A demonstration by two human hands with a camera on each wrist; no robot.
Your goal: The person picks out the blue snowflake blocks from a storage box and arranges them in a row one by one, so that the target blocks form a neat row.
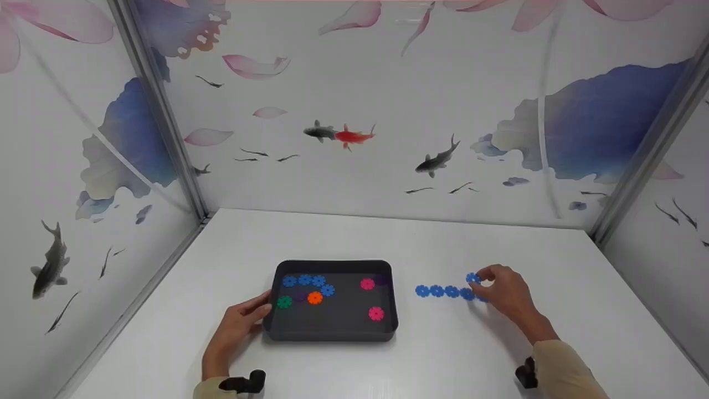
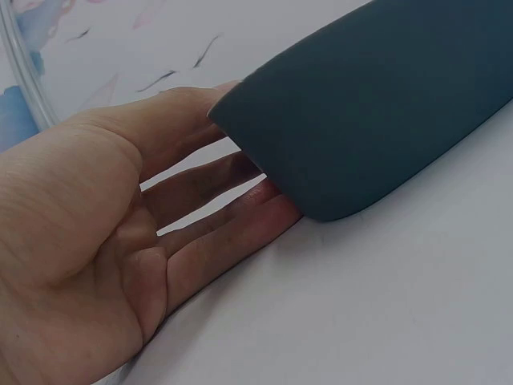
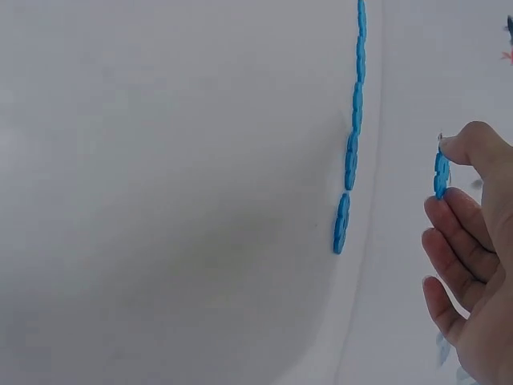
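My right hand (image 1: 507,293) pinches a blue snowflake disc (image 3: 442,174) between thumb and fingertips, held on edge above the table in the right wrist view. Beneath and to its left runs a straight row of blue snowflake discs (image 1: 437,291), its right end partly hidden by the hand in the head view. At the dark grey tray (image 1: 332,335), my left hand (image 1: 235,327) touches the left wall with fairly straight fingers. Inside the tray lie several blue discs (image 1: 305,280), a green disc (image 1: 284,302), an orange disc (image 1: 314,297), two pink discs (image 1: 376,313) and dark purple ones (image 1: 382,279).
The white table (image 1: 421,360) carries the tray left of the disc row. Printed panels with fish and petals enclose it at the back (image 1: 354,183) and on both sides, joined by metal corner posts (image 1: 160,111).
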